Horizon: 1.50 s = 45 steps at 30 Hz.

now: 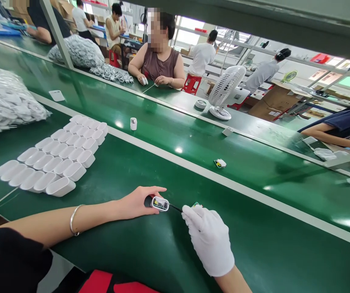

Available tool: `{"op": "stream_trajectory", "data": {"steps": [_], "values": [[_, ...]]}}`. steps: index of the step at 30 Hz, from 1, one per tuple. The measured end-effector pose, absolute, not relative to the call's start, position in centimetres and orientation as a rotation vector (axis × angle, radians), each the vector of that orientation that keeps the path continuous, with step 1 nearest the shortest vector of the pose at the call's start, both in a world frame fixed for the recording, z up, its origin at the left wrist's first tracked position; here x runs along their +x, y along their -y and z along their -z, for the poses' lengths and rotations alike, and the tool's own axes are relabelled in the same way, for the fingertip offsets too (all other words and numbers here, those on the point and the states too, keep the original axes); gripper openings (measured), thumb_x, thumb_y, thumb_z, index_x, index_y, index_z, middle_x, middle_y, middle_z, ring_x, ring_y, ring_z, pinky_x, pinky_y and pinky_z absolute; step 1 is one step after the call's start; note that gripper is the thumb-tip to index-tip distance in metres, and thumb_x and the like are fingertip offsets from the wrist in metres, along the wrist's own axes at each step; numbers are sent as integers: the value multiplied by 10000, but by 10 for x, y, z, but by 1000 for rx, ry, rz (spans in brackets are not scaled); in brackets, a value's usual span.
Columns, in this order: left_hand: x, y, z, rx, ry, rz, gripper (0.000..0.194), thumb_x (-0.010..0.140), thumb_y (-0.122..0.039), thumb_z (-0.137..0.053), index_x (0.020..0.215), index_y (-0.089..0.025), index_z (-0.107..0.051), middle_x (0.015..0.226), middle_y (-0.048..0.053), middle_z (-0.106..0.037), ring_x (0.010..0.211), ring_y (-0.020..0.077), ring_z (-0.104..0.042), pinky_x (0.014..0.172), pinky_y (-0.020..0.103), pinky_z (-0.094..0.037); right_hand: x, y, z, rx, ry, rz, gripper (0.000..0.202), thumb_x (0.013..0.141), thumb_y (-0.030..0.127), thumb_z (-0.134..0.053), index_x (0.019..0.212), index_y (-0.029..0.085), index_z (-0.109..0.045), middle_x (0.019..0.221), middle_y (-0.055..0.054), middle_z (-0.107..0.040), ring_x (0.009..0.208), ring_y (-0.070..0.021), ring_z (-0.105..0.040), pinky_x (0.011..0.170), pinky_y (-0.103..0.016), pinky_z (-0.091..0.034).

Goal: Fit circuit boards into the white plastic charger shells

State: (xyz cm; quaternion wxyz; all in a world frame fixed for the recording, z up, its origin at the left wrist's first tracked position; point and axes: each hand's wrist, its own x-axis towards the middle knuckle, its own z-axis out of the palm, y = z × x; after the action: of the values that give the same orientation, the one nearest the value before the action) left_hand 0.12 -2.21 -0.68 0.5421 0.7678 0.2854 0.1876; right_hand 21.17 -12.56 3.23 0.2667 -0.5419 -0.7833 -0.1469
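Note:
Near the front middle, my bare left hand (141,202) holds a white oval housing (160,204) between thumb and fingers. Its open end faces me and shows a circuit board with a yellow part inside. My right hand (208,236), in a white glove, is closed on a thin black tool or wire (175,208) that reaches to the housing's right rim; which of the two it is, I cannot tell. A green circuit board (196,204) shows partly behind the gloved fingers; whether it is held is unclear.
Rows of white housings (53,163) stand at the left, below a clear bag of white parts (7,99). On the green belt lie a housing (133,123) and a circuit board (220,163). Across it are a fan (226,91) and a seated person (162,61).

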Motion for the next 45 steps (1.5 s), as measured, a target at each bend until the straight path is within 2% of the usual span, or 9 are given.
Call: {"op": "stream_trajectory", "data": {"steps": [6, 12, 20, 23, 26, 30, 35, 38, 45], "values": [[4, 28, 10, 1795, -673, -468, 579, 688, -141, -731, 1230, -217, -544, 991, 10, -701, 948, 181, -650, 887, 322, -503, 208, 127, -40, -1566, 2148, 603, 278, 853, -5, -414, 817, 215, -580, 607, 32, -604, 463, -103, -423, 545, -277, -313], [7, 32, 12, 1791, -690, -467, 583, 670, -147, -755, 1213, -218, -556, 975, 4, -709, 932, 182, -657, 873, 312, -509, 207, 130, -47, -1521, 2178, 613, 251, 844, 5, -442, 812, 211, -580, 650, 19, -616, 515, -116, -460, 555, -283, -305], [7, 32, 6, 1802, -707, -486, 281, 645, -135, -763, 908, -187, -677, 889, 1, -701, 800, 160, -647, 692, 231, -518, 201, 135, -45, -1652, 2205, 795, 285, 854, -5, -427, 717, 197, -574, 618, -3, -585, 611, -130, -527, 585, -300, -282], [8, 33, 5, 1781, -727, -473, 262, 641, -138, -764, 885, -181, -678, 865, -1, -697, 780, 157, -638, 675, 226, -507, 201, 134, -43, -1656, 2184, 753, 291, 853, -4, -427, 697, 198, -567, 607, 6, -569, 608, -121, -516, 579, -300, -269], [7, 31, 5, 1779, -733, -439, 269, 638, -159, -772, 890, -181, -681, 890, 7, -696, 804, 166, -636, 688, 232, -501, 200, 132, -38, -1633, 2150, 658, 312, 849, -31, -413, 760, 203, -600, 591, 28, -554, 606, -107, -508, 617, -292, -285], [7, 29, 5, 1773, -715, -424, 292, 632, -181, -782, 908, -182, -688, 900, 11, -698, 820, 176, -637, 708, 243, -498, 202, 131, -34, -1565, 2190, 607, 360, 821, -75, -411, 858, 202, -637, 651, 35, -614, 631, -95, -523, 692, -302, -288], [7, 29, 5, 1752, -722, -437, 274, 633, -195, -783, 891, -180, -693, 872, 8, -699, 787, 166, -636, 694, 237, -498, 212, 130, -38, -1626, 2133, 577, 411, 834, -64, -400, 879, 258, -651, 663, 70, -648, 653, -68, -551, 759, -324, -250], [8, 30, 4, 1759, -724, -430, 260, 633, -187, -775, 879, -178, -692, 867, 8, -698, 783, 164, -636, 687, 232, -496, 211, 128, -38, -1598, 2134, 571, 396, 841, -46, -423, 896, 267, -658, 682, 73, -668, 630, -57, -545, 716, -310, -250], [7, 29, 2, 1770, -741, -424, 255, 641, -194, -768, 884, -179, -692, 882, 12, -701, 796, 167, -636, 695, 233, -495, 206, 129, -39, -1589, 2155, 514, 432, 765, -103, -413, 855, 234, -668, 658, 57, -651, 571, -66, -503, 642, -314, -214]]}}
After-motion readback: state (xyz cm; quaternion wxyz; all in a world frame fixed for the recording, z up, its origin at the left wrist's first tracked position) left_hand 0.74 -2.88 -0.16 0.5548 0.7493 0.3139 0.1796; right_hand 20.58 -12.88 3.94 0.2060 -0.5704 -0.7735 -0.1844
